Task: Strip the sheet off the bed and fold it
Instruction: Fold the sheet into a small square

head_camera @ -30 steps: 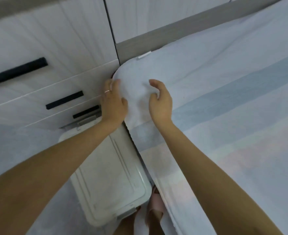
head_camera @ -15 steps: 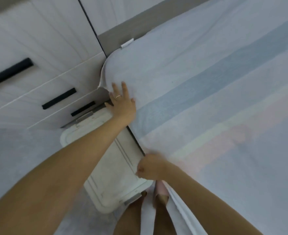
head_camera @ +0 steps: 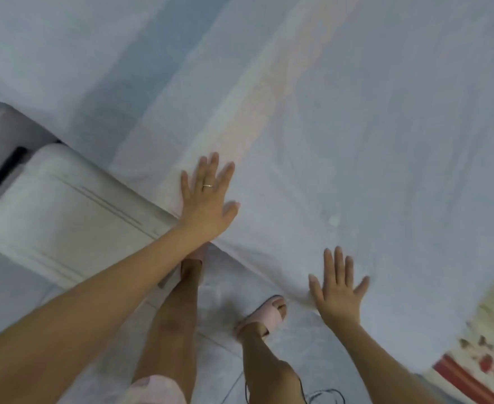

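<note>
Both hands have left the cabinet corner and slid along the side of the bed. The right hand, a fist on the hem half a second ago, is now flat like the left hand. Each lies palm down with fingers straight and spread, pressing the sheet and holding none of it (no pinch, no fold between thumb and fingers). The sheet is on the mattress, running ahead of and under both palms. Its faint pastel stripes run away towards the far edge, and its near hem drops over the side edge between the two wrists. The right hand looks closer to that hanging hem and to the end where a floral cloth shows from beneath. I judge it better placed to catch the edge and peel it back. The white storage box sits just beside the bed's side under the left forearm, a dark drawer handle beyond it. Slippered feet stand close against the side edge, so the freed cloth would probably fall onto them.
</note>
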Tool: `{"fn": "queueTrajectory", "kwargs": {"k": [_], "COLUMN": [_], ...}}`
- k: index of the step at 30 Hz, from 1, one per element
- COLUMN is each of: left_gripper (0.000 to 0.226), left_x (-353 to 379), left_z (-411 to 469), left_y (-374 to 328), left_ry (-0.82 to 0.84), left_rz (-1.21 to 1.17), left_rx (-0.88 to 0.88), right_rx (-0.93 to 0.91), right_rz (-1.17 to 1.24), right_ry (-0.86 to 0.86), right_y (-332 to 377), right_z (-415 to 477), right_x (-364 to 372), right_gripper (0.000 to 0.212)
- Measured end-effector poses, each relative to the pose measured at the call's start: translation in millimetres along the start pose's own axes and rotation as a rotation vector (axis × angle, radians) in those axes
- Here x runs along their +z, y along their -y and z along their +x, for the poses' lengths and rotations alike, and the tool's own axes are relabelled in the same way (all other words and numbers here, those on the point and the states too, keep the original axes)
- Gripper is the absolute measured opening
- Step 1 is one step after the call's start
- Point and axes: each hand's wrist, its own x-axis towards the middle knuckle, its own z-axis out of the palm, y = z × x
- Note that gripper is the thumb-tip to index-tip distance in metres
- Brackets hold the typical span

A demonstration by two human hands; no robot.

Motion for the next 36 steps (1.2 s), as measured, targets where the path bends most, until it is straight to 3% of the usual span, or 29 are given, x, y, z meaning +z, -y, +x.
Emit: {"fn": "queueTrajectory", "kwargs": {"k": [3, 6, 9, 12, 15, 17, 19, 22, 25, 27, 30, 33, 36], "left_gripper": [0.077, 0.079, 0.082, 0.077, 0.061, 0.042, 0.033, 0.028, 0.027, 0.026, 0.026, 0.022, 0.032], "left_x": [27.3, 56.5, 90.8, 127.4, 164.1, 180.4, 184.6, 188.2, 182.5, 178.7, 169.7, 145.9, 113.4], "left_z": [2.1, -1.9, -10.8, -35.4, -77.4, -96.6, -102.6, -102.5, -98.2, -96.3, -100.7, -120.8, -147.2], "left_y": [-58.7, -122.6, -186.9, -231.3, -270.9, -289.6, -298.3, -315.0, -326.2, -335.3, -344.8, -363.8, -386.9], "left_ry": [0.041, 0.076, 0.141, 0.391, 0.656, 0.836, 0.935, 0.813, 0.710, 0.683, 0.668, 0.672, 0.664], "left_rz": [0.120, 0.161, 0.208, 0.335, 0.511, 0.492, 0.304, -0.002, -0.237, -0.275, -0.349, -0.395, -0.509], "left_rx": [0.166, 0.233, 0.332, 0.479, 0.809, 0.925, 0.859, 0.642, 0.435, 0.416, 0.382, 0.392, 0.248], "right_rx": [0.017, -0.025, 0.122, 0.297, 0.481, 0.600, 0.663, 0.771, 0.775, 0.684, 0.493, 0.413, 0.291], "right_rz": [0.115, 0.223, 0.336, 0.423, 0.558, 0.732, 0.982, 1.285, 1.522, 1.494, 1.306, 1.104, 1.001], "right_ry": [0.037, -0.086, -0.216, -0.163, 0.081, 0.055, -0.134, -0.327, -0.247, -0.066, 0.044, -0.141, -0.284], "right_y": [-60.6, -104.3, -146.8, -185.1, -225.2, -239.7, -242.1, -263.5, -287.0, -297.1, -286.8, -259.1, -225.4], "right_z": [-51.3, -59.0, -44.9, -42.2, -66.5, -90.5, -99.0, -94.5, -86.3, -88.5, -102.1, -126.9, -147.4], "right_x": [15.7, 8.4, -0.5, 18.8, 61.1, 86.1, 93.5, 93.6, 92.3, 89.8, 69.0, 23.8, -28.8], "right_gripper": [0.069, 0.053, 0.060, 0.063, 0.071, 0.081, 0.082, 0.075, 0.045, 0.029, 0.031, 0.033, 0.015]}}
